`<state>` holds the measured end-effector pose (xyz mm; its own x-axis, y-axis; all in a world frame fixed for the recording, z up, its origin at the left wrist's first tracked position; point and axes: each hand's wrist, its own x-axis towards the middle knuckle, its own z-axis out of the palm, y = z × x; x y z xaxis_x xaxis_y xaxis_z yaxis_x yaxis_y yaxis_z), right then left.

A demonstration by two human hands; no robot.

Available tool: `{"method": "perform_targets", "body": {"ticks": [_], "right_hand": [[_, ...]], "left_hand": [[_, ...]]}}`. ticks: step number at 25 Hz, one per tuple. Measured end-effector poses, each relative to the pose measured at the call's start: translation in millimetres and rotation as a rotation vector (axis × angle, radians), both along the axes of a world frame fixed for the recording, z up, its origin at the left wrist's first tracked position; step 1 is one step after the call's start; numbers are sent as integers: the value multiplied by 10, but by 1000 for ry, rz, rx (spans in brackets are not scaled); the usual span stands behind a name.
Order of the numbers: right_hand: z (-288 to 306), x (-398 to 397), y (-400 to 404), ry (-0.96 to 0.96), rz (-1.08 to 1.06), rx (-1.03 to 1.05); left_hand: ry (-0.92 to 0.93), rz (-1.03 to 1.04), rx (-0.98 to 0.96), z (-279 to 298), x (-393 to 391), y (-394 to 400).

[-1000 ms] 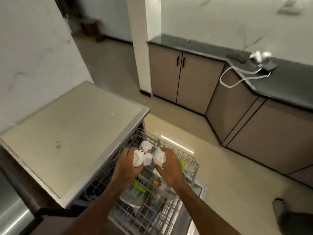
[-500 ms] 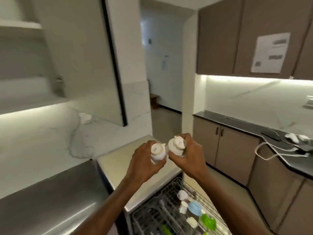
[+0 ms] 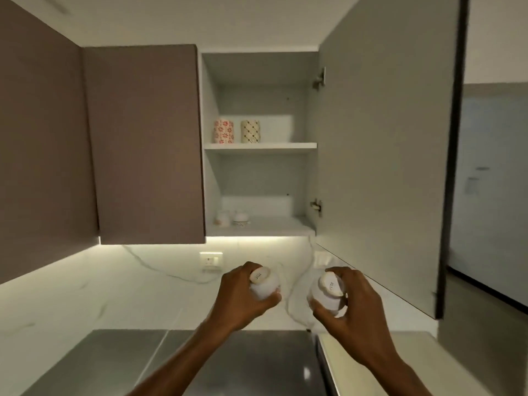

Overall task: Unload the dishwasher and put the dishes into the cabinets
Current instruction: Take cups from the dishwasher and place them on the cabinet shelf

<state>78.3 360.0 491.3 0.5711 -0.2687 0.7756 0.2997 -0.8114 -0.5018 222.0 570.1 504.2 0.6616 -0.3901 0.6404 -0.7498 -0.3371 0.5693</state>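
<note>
My left hand grips a small white cup held upside down, its base facing up. My right hand grips a second white cup the same way. Both hands are raised in front of the marble backsplash, below the open wall cabinet. On the cabinet's bottom shelf stand two small white cups. Its upper shelf carries a red-flowered mug and a dark-patterned mug. The dishwasher is out of view.
The cabinet door hangs open to the right, reaching out over the counter near my right hand. Shut brown cabinet doors fill the left. A wall socket sits on the backsplash. A steel surface lies below.
My view has swung up from the dishwasher rack to the open wall cabinet. Both hands lifted the two white cups out of the rack and have spread apart.
</note>
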Motion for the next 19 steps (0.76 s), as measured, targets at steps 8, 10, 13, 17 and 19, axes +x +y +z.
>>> {"method": "perform_targets", "body": {"ticks": [8, 10, 13, 17, 19], "right_hand": [[522, 2123, -210, 111, -9, 49], [715, 2737, -341, 133, -49, 34], [993, 3588, -603, 137, -108, 20], [1038, 4406, -862, 280, -207, -6], [989, 4672, -956, 334, -240, -7]], "left_hand": [[-48, 108, 98, 826, 1956, -370], [-95, 123, 129, 1057, 2578, -602], [-199, 154, 260, 1268, 3356, -955], [-314, 289, 553, 1252, 3948, -1260], [-342, 314, 632, 1214, 4166, -1376]]}}
